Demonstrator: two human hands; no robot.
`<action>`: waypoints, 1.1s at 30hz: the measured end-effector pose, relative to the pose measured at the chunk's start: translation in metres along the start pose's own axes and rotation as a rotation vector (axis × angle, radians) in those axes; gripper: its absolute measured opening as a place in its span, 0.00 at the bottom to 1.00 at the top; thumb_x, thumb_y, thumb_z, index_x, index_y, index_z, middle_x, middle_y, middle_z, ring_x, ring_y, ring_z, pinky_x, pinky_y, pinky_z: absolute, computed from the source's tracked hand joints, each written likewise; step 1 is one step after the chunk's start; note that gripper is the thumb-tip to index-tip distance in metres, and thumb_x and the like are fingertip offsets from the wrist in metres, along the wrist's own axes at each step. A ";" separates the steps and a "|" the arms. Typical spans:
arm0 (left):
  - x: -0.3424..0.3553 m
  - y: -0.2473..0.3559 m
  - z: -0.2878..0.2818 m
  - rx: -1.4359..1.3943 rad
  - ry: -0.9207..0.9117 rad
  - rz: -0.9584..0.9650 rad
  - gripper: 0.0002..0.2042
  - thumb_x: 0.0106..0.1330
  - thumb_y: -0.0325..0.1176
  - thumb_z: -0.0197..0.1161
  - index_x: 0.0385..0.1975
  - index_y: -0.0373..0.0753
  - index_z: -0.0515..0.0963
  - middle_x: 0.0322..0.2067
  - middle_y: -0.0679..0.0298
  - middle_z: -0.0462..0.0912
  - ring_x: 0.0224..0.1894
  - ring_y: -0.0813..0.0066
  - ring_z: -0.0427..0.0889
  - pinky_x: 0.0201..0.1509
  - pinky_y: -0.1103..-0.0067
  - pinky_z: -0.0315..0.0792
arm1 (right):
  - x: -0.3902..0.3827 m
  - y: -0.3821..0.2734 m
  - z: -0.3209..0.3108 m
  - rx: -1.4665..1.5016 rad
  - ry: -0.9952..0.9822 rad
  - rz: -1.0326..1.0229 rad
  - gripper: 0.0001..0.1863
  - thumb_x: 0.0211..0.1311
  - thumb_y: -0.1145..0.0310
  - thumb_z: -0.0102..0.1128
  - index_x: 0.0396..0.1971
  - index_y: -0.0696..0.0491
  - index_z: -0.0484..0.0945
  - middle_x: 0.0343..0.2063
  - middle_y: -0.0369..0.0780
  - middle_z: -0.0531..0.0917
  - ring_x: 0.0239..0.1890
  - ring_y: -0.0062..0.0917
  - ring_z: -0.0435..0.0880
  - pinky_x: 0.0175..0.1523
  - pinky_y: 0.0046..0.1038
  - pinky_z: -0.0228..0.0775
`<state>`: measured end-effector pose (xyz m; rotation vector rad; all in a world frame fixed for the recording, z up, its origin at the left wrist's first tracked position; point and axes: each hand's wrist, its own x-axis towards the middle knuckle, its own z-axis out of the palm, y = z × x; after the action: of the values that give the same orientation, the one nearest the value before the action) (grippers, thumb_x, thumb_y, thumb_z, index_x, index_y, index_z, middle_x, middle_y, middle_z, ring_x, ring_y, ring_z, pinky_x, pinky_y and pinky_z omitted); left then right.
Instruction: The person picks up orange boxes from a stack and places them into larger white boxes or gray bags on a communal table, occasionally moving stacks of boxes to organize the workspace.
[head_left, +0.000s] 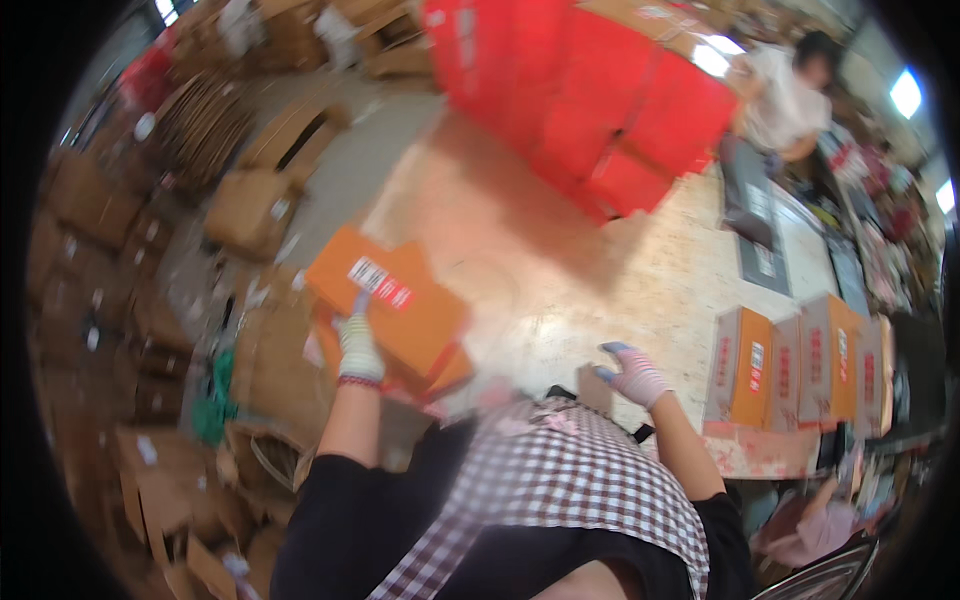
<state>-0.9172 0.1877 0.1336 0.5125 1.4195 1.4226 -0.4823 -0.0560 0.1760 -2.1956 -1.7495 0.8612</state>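
Observation:
My left hand (357, 345), in a pale striped glove, grips a stack of flat orange boxes (420, 310) with printed labels at the table's left side. My right hand (635, 372), in a pale pink-striped glove, is over the wooden table (540, 300) with fingers apart and nothing in them. Right of that hand, several orange-and-grey boxes (760, 365) stand in a row along the near edge.
Large red boxes (580, 110) stand at the far side. A co-worker (785, 100) in white is at the far right beside a long grey board (760, 260). Piles of brown cardboard (250, 215) cover the floor to the left.

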 end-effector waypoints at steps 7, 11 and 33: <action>-0.010 0.018 0.022 0.254 -0.265 0.208 0.31 0.71 0.41 0.66 0.70 0.38 0.66 0.62 0.58 0.76 0.57 0.63 0.81 0.56 0.68 0.79 | 0.007 -0.022 0.005 0.463 -0.030 0.116 0.29 0.70 0.51 0.64 0.63 0.54 0.78 0.58 0.48 0.84 0.61 0.35 0.82 0.66 0.35 0.73; 0.010 -0.004 0.035 0.247 -0.298 0.239 0.22 0.78 0.40 0.56 0.65 0.34 0.71 0.58 0.56 0.80 0.54 0.65 0.81 0.54 0.68 0.78 | 0.022 -0.048 0.009 0.656 0.009 -0.051 0.33 0.71 0.46 0.60 0.64 0.58 0.76 0.60 0.49 0.82 0.63 0.37 0.80 0.70 0.34 0.68; -0.198 0.031 0.199 0.058 -1.322 0.151 0.27 0.78 0.48 0.56 0.68 0.36 0.67 0.59 0.61 0.79 0.58 0.71 0.80 0.61 0.74 0.77 | -0.046 -0.073 -0.082 1.122 0.441 -0.155 0.68 0.49 0.55 0.83 0.80 0.55 0.39 0.68 0.50 0.70 0.66 0.32 0.71 0.72 0.34 0.63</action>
<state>-0.6814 0.1207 0.2734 1.2945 0.3376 0.7837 -0.5024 -0.0631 0.2934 -1.3195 -0.8408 0.8976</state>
